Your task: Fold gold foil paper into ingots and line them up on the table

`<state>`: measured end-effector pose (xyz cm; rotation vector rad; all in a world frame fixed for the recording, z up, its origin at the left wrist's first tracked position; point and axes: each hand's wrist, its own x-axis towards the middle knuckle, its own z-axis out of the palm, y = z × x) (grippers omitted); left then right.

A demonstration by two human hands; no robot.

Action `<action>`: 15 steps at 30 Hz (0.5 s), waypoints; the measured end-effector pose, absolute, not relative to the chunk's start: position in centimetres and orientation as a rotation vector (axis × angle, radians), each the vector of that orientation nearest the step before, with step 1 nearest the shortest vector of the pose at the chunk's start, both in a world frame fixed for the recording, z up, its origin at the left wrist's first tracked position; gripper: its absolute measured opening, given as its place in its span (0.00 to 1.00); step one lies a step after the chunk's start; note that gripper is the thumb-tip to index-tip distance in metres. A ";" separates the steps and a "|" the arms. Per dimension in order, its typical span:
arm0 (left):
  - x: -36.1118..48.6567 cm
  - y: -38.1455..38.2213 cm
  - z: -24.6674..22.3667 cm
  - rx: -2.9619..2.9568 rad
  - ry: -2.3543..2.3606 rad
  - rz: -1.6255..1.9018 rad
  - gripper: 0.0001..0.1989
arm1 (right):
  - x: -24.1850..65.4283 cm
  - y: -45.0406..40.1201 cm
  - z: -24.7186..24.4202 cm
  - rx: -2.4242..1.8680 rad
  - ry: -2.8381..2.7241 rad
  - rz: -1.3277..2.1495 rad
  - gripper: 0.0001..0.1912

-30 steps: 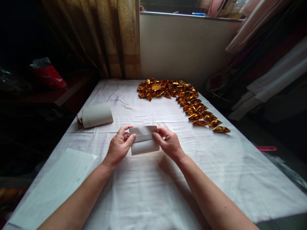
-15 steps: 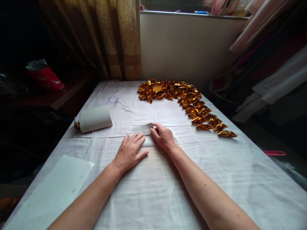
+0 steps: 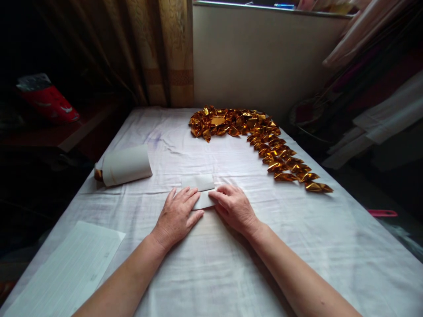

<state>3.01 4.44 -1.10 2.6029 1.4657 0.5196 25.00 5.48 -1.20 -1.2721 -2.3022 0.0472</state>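
A small folded piece of white paper (image 3: 202, 200) lies on the white cloth at the middle, its far flap (image 3: 198, 181) showing a crease across it. My left hand (image 3: 178, 213) lies flat on its left side, fingers spread and pointing away from me. My right hand (image 3: 234, 207) is at the paper's right edge, fingers curled, with the thumb and index finger pinching the edge; the fingertips partly hide that corner.
Folded gold foil pieces (image 3: 231, 122) form a ring and a double row at the back right. A rolled white sheet (image 3: 127, 166) rests at the left, and lined paper (image 3: 69, 268) lies front left. A red container (image 3: 53, 103) stands on a dark side table.
My right hand has come down toward me from the far flap to the near part of the paper. My left hand remains nearly in place. The view has shifted slightly.
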 end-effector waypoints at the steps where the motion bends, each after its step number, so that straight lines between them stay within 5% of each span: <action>1: 3.0 4.4 -1.1 2.600 1.464 0.533 0.22 | 24.8 5.5 -0.9 -1.270 -2.334 -0.028 0.13; 6: 2.8 4.2 -0.9 2.590 1.428 0.645 0.16 | 24.5 5.7 0.2 -1.154 -2.444 -0.146 0.09; 15: 1.6 5.7 -0.3 2.388 1.478 0.888 0.12 | 24.4 7.8 -0.6 -1.317 -2.155 0.413 0.09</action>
